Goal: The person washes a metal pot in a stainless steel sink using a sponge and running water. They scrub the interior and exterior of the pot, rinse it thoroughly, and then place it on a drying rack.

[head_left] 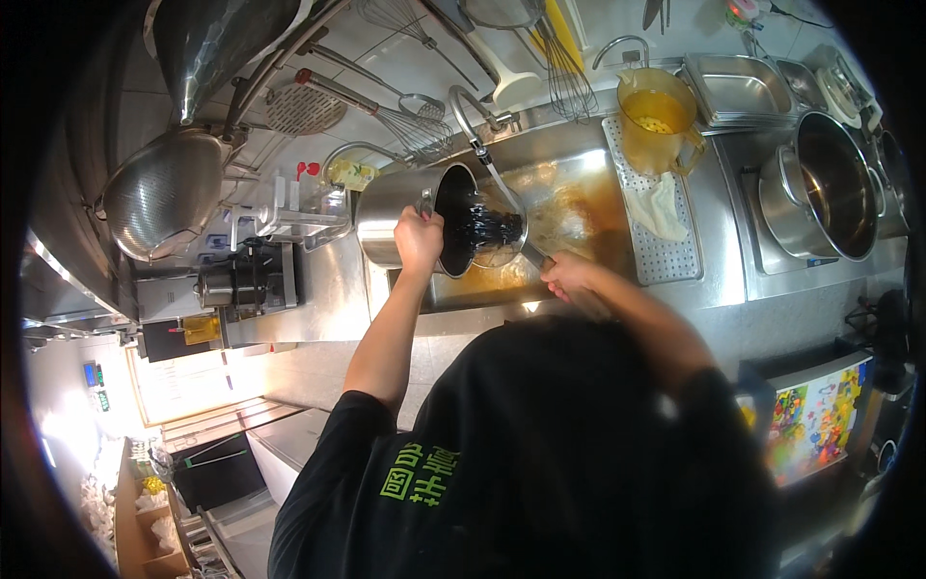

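My left hand (419, 242) grips the side handle of a stainless steel pot (383, 217), which lies tipped on its side with its mouth facing right. Dark, glossy contents (495, 224), partly blurred, spill from the mouth toward a round strainer. Around the strainer's handle (535, 255), my right hand (568, 273) is closed; most of its bowl is covered by the dark mass. Water (504, 184) runs from a faucet (466, 123) beside the pot's mouth. Beneath is a metal sink (586, 210) with brownish liquid in it.
Right of the sink, a perforated tray (655, 264) holds a yellowish pitcher (655, 134) and a cloth (658, 206). Farther right stands a large pot (835, 188). Whisks (568, 87) and a skimmer (304, 110) hang along the wall. Clear containers (304, 217) stand at left.
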A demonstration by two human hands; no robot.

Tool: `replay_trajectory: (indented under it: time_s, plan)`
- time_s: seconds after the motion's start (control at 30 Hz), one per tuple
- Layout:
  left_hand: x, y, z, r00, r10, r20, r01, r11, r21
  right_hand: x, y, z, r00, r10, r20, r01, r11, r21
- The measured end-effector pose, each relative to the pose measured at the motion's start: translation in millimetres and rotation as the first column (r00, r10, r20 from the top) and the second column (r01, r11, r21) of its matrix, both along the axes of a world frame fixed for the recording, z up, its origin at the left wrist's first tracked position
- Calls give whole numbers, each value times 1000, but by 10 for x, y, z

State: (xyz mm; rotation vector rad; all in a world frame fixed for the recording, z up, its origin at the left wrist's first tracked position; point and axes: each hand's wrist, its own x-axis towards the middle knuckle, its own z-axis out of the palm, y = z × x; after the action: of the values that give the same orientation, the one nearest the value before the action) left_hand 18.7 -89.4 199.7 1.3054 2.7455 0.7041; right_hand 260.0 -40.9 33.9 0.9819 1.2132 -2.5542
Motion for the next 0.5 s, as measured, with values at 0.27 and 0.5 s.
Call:
replay_trajectory:
  time_s: [0.27,0.5]
  plan:
    - [170,8,16,987,-66,-148,66,998,-5,8,17,-82,998,-10,-66,10,1000,0]
    - [289,-42,-54,975,-106,-195,110,994,6,21,13,-353,989,-4,-145,6,1000,10]
